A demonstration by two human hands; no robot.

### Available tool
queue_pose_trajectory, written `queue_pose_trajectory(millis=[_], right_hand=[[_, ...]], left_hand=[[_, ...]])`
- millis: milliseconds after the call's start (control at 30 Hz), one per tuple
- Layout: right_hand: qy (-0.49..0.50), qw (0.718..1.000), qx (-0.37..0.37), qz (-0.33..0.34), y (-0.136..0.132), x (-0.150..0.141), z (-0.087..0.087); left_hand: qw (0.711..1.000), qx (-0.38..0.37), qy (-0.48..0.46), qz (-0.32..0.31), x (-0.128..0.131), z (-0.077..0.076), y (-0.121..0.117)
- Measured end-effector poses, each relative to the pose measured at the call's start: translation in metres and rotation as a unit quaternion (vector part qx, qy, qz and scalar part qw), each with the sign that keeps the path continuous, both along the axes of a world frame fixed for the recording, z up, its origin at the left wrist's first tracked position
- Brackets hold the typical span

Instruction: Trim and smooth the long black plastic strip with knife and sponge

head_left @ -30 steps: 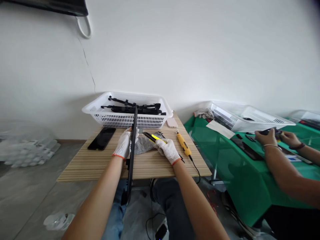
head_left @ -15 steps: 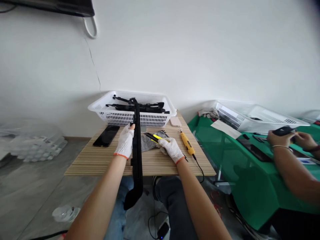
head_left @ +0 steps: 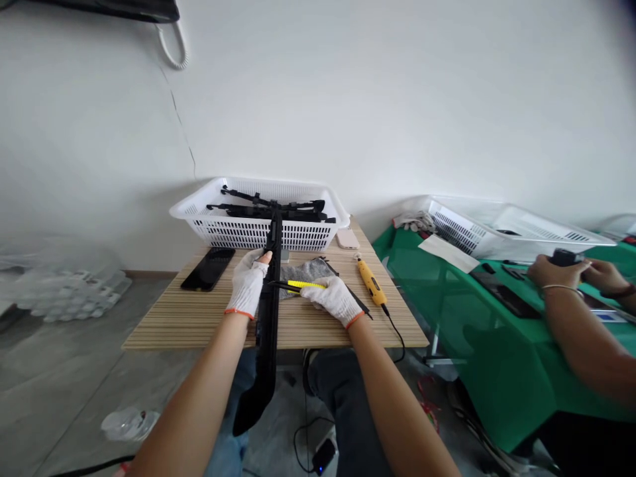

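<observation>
My left hand (head_left: 248,281), in a white glove with bare fingertips, is closed around a long black plastic trim piece (head_left: 268,311). The piece slopes from the basket's front rim down past the table edge, with its curved end over my lap. In my gloved right hand (head_left: 332,297) is a yellow and black utility knife (head_left: 293,285), gripped with its dark tip pointing left. That tip is at the trim piece's right edge; contact is hard to make out. Beneath and behind the knife lies a grey cloth or glove (head_left: 309,269) on the table.
A white basket (head_left: 248,232) holding several black parts stands at the table's back. A black phone (head_left: 207,269) lies left, a yellow corded rotary tool (head_left: 371,281) and pale phone (head_left: 347,238) right. At the green table (head_left: 487,344), another person's hands (head_left: 559,275) hold a dark object.
My right hand has turned the knife and brought its tip left to the trim piece. The trim piece's lower end has swung left and nearer to me.
</observation>
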State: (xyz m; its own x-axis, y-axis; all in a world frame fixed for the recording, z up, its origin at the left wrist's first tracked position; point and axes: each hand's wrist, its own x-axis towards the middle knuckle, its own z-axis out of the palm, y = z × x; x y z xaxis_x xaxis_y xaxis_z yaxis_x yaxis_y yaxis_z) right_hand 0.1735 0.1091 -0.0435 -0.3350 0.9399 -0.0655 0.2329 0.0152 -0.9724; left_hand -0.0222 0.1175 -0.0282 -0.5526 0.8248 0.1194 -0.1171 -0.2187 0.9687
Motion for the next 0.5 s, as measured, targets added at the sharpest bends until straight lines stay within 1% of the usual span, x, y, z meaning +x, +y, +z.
queue_pose_trajectory(millis=[67,167,300,400,500], right_hand=[[0.000,1.000,-0.001,-0.003,0.001,0.000,-0.001],[-0.009,1.000,0.020,0.000,0.005,0.001,-0.009],[-0.016,0.999,0.033,0.001,0.010,0.002,-0.018],[-0.014,0.999,0.033,0.004,0.007,0.001,-0.015],[-0.018,1.000,0.011,-0.004,0.001,0.000,-0.004]], left_hand=[[1.000,-0.003,0.002,0.004,-0.002,-0.001,0.001],[1.000,-0.008,0.014,0.005,-0.004,-0.001,0.003],[0.998,-0.025,0.058,-0.030,-0.008,0.001,0.000],[0.995,-0.023,0.064,-0.077,-0.010,0.001,-0.006],[0.990,0.004,0.019,-0.139,-0.011,0.001,-0.014]])
